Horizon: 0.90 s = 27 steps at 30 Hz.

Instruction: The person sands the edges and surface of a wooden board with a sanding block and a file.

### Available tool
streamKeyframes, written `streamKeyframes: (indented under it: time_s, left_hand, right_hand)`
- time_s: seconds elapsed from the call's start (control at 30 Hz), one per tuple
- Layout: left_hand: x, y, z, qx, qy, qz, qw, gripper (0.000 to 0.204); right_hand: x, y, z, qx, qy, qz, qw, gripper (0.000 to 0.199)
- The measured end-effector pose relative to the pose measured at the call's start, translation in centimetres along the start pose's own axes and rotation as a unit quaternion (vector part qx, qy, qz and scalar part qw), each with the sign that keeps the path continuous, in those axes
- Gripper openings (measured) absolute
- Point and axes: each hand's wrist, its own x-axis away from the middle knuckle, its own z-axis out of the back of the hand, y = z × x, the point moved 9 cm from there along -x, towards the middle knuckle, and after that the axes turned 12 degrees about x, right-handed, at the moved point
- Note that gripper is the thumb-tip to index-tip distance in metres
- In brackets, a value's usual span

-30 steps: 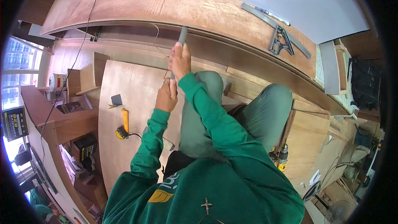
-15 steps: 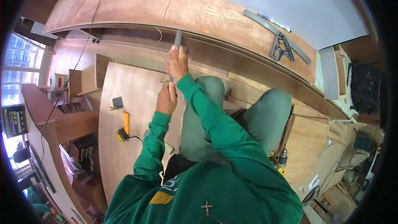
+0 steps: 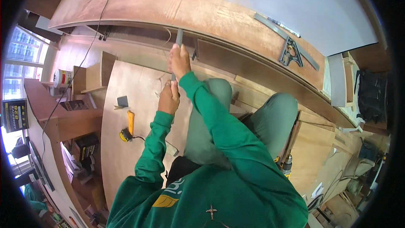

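Note:
My right hand grips a long grey tool near its upper end, its tip reaching the dark edge of the wooden worktop. My left hand is closed around the same tool lower down, just behind the right hand. Both arms wear green sleeves. My knees in grey-green trousers are below the hands. The lower part of the tool is hidden by my hands.
A plywood sheet lies on the floor with a yellow tape measure and an orange-handled knife. A metal combination square rests on the worktop at right. A drill sits by my right knee. Boxes and a can stand at left.
Both hands and the grey tool have shifted slightly up toward the worktop edge; the view has tilted a little with my head.

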Motion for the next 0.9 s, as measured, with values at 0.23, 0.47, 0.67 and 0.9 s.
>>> streamKeyframes:
  time_s: [0.23,0.47,0.67,0.9]
  left_hand:
    - [-0.6,-0.2,1.2,0.005,0.011,0.006,1.000,0.035]
    - [-2.4,0.5,0.6,-0.011,0.002,-0.009,1.000,0.034]
    - [-2.7,1.0,-0.2,0.010,-0.022,0.061,0.998,0.037]
    - [-3.3,2.2,0.1,0.000,-0.009,0.015,1.000,0.040]
  right_hand:
    - [-0.3,2.1,-1.3,0.004,-0.014,-0.023,1.000,0.026]
    - [-3.6,2.4,-0.6,0.047,0.037,0.042,0.997,0.029]
    - [-3.5,2.3,0.9,0.124,0.081,0.048,0.988,0.032]
    - [-4.4,0.9,0.6,0.090,0.051,0.028,0.994,0.031]
